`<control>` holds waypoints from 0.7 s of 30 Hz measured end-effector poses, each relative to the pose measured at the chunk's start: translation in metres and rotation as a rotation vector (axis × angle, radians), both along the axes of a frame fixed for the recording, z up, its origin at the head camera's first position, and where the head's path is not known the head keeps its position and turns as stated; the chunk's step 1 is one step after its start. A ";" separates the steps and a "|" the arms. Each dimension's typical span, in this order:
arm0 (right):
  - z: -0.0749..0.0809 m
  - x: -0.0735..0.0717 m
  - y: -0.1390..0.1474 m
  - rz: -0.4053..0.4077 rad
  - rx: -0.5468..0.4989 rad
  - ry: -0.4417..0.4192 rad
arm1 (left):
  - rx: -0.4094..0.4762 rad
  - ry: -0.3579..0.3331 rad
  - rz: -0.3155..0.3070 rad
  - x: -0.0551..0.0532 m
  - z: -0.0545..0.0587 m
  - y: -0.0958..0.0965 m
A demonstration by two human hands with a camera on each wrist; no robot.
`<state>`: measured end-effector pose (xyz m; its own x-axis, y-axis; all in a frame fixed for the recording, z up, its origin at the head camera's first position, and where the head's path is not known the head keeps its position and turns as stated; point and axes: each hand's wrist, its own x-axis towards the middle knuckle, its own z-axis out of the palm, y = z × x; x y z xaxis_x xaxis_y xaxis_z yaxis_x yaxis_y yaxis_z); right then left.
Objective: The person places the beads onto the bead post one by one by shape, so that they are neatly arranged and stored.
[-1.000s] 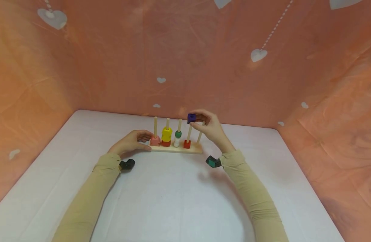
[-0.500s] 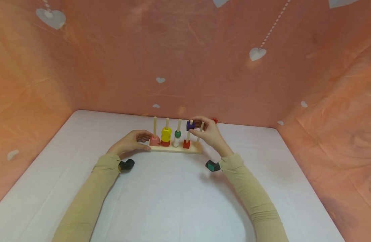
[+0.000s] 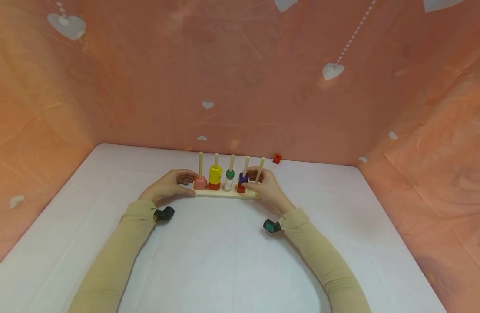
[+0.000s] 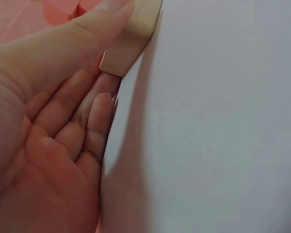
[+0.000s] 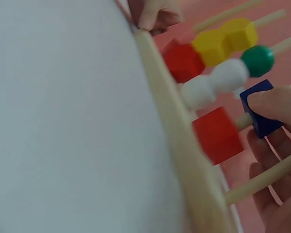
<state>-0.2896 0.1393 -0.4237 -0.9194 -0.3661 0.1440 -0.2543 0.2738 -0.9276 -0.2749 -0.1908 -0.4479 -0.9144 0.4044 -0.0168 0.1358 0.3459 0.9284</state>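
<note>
A wooden peg stand [image 3: 224, 194] with several upright pegs stands on the table. My left hand [image 3: 168, 184] grips its left end, thumb over the base and fingers behind the end. With thumb and fingers, my right hand [image 3: 268, 187] pinches a dark blue block [image 5: 264, 126] threaded on the fourth peg. In the right wrist view a gap of bare peg shows between it and the red cube [image 5: 217, 136] at the bottom. The other pegs bear a pink block [image 3: 200, 183], yellow beads [image 3: 215, 174] over a red one, and a green bead [image 3: 230, 174] over white ones. The rightmost peg [image 3: 260, 169] passes by my right fingers.
A loose red block [image 3: 277, 158] lies behind the stand at the table's back edge. The white table [image 3: 224, 261] meets an orange cloth backdrop [image 3: 240, 87] with hearts on three sides.
My right hand has brought the dark blue block from above the fourth peg onto it and down close to the red cube. The loose red block behind has come into view. My left hand stays put.
</note>
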 end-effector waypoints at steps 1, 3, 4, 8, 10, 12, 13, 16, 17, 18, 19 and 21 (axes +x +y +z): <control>-0.003 0.000 0.000 -0.001 0.003 -0.029 | 0.002 -0.002 -0.001 0.000 0.000 0.000; -0.008 0.001 0.001 -0.002 0.004 -0.075 | 0.000 -0.001 -0.004 0.001 0.001 0.000; -0.009 0.001 0.001 -0.004 0.004 -0.092 | -0.004 0.001 -0.003 0.001 0.001 0.000; -0.013 0.002 0.000 0.002 -0.002 -0.069 | -0.020 0.022 -0.004 0.001 0.003 -0.001; -0.015 0.001 0.001 0.010 -0.008 -0.051 | -0.024 0.023 0.005 0.001 0.003 0.000; -0.015 0.002 0.001 0.022 -0.008 -0.045 | -0.023 0.013 0.007 0.001 0.003 -0.001; -0.015 0.002 0.002 0.029 -0.003 -0.048 | -0.027 0.005 0.008 0.001 0.003 -0.001; -0.014 0.003 0.007 0.058 0.009 -0.052 | -0.031 -0.026 0.015 0.002 0.003 0.000; -0.012 0.003 0.009 0.070 0.008 -0.038 | -0.034 -0.026 0.013 0.002 0.002 0.000; -0.010 0.004 0.012 0.085 0.001 -0.017 | -0.034 -0.024 0.010 0.002 0.003 0.000; -0.008 0.003 0.015 0.101 -0.007 0.007 | -0.035 -0.020 0.008 0.001 0.002 0.000; -0.002 0.003 0.022 0.132 -0.028 0.065 | -0.029 -0.007 0.001 0.001 0.002 0.000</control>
<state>-0.2869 0.1611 -0.4253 -0.8518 -0.4785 0.2133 -0.3460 0.2082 -0.9148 -0.2743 -0.1912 -0.4455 -0.9146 0.4029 -0.0347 0.1294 0.3728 0.9189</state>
